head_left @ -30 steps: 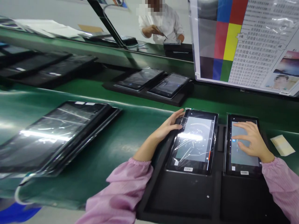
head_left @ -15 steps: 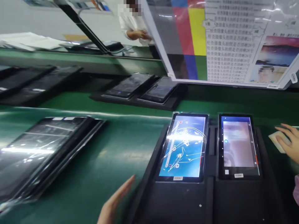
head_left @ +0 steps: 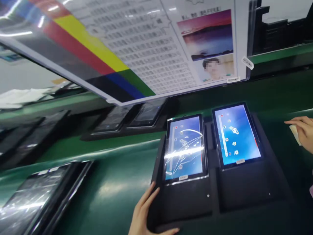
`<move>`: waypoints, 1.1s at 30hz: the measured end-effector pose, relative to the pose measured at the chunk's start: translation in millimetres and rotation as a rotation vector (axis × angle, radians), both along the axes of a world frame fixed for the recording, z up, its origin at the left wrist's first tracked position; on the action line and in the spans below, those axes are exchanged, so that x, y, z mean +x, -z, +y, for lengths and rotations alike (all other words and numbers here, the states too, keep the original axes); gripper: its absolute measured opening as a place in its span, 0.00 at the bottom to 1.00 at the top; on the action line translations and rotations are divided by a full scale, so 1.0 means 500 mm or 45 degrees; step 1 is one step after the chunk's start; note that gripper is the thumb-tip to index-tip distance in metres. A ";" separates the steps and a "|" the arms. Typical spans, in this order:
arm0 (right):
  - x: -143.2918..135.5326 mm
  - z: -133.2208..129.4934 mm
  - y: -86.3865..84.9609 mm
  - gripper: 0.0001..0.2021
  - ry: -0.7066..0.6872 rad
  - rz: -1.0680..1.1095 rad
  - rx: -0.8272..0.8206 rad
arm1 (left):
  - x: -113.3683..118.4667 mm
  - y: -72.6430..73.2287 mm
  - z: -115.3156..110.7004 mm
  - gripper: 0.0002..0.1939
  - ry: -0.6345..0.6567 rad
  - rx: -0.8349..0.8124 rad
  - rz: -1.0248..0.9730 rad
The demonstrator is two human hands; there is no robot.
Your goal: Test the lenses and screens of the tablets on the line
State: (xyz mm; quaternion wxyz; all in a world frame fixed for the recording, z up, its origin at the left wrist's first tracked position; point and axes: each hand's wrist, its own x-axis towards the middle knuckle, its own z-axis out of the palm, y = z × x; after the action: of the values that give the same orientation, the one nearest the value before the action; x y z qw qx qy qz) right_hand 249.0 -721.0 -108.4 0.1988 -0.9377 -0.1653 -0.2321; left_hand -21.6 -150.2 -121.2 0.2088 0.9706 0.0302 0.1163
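My left hand (head_left: 144, 209) rests at the near left corner of a black foam tray (head_left: 186, 205), fingers stretched along its side and thumb at the front edge. Two tablets lie face up in this tray. The left tablet (head_left: 184, 147), under a creased clear film, and the right tablet (head_left: 236, 133) both show a blue home screen with icons. At the right edge of the view my right hand (head_left: 303, 130) pinches a small white pad (head_left: 295, 133), partly hidden by the fingers. It is beside the tray, apart from the right tablet.
A test chart board (head_left: 151, 65) with colour blocks, text and photos slants above the tray. Behind it, another black tray holds two dark tablets (head_left: 146, 112). Stacked film-covered tablets (head_left: 36, 195) lie on the green mat (head_left: 117, 189) at left. More dark trays (head_left: 44, 130) stand beyond.
My view has swung right. My left hand has come to the tray's corner. The right tablet's screen has gone from a camera picture to the home screen, and this tablet now lies at a slant.
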 end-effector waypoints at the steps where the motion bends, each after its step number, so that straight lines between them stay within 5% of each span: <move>1: 0.000 -0.005 0.005 0.21 0.045 -0.004 0.030 | 0.033 -0.002 -0.006 0.55 0.028 -0.003 0.002; 11: 0.005 0.019 0.023 0.19 0.291 -0.030 0.191 | 0.490 -0.027 -0.153 0.46 0.081 -0.306 -0.268; 16: 0.010 0.033 0.023 0.19 0.324 -0.046 0.237 | 0.645 -0.036 -0.180 0.49 0.129 -0.316 -0.250; 21: 0.016 0.047 0.023 0.19 0.310 -0.066 0.273 | 0.698 -0.027 -0.159 0.47 0.171 -0.267 -0.179; 33: -0.006 0.113 -0.014 0.14 0.044 -0.323 0.485 | 0.701 -0.010 -0.154 0.29 0.295 -0.257 -0.489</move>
State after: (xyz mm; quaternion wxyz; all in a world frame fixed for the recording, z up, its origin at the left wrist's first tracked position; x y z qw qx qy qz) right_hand 246.2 -664.4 -101.2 0.3458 -0.8493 -0.1260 -0.3785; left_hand 329.0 -227.1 -116.0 0.3186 0.9018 -0.1100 0.2704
